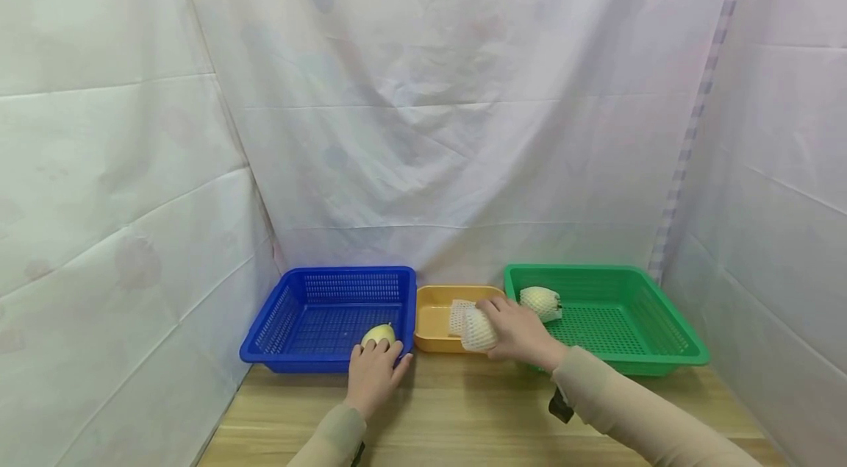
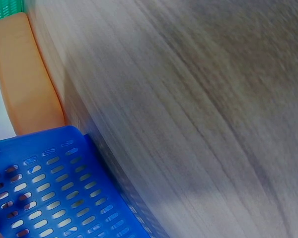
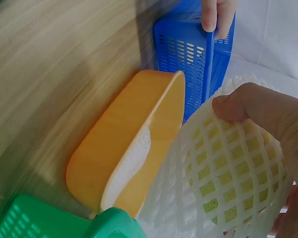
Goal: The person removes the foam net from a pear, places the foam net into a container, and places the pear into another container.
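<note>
My right hand [image 1: 519, 327] grips a pear in a white foam net [image 3: 223, 173], above the right end of the orange tray [image 3: 119, 134]. Its thumb presses on the netting, and loose net hangs past the fruit. White foam netting [image 3: 131, 161] also lies inside the tray. My left hand [image 1: 376, 371] straddles the front rim of the blue basket [image 1: 298, 360], thumb outside and fingers inside. Just beyond those fingers, a bare yellow-green pear [image 1: 379, 334] sits in the basket; whether they touch it is hidden.
On the right stands a green basket [image 1: 662, 360] holding another netted pear [image 1: 541, 301] at its left side. The orange tray sits between the two baskets on a wooden table [image 1: 463, 408]. White cloth [image 1: 450, 121] hangs behind and at both sides.
</note>
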### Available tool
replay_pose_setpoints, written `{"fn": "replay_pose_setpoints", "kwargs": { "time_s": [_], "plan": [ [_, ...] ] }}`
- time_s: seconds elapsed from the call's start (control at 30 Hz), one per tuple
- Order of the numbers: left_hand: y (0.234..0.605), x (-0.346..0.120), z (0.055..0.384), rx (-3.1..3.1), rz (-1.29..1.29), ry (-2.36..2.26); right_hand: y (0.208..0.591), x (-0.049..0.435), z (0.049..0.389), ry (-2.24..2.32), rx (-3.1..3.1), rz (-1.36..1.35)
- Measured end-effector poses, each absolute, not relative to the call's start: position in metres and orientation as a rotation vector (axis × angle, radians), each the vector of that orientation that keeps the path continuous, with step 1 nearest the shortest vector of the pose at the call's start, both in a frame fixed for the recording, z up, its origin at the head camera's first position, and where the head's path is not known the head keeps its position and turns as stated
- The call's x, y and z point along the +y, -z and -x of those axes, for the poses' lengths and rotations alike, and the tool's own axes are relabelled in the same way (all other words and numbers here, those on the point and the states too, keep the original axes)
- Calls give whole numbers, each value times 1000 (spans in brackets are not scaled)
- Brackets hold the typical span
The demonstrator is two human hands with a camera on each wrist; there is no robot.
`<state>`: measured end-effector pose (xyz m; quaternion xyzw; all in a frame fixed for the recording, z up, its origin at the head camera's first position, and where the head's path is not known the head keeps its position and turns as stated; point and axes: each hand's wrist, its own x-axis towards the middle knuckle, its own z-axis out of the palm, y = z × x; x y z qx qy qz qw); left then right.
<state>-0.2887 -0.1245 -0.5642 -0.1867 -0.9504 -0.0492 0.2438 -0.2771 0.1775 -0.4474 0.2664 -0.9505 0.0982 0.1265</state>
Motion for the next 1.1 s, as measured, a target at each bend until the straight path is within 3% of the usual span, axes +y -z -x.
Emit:
{"fn": "replay_pose_setpoints", "kwargs": {
  "time_s": [1.1],
  "plan": [
    [562, -123, 287, -2584, 505, 155, 479, 166, 273, -319, -2770, -819]
  ]
}}
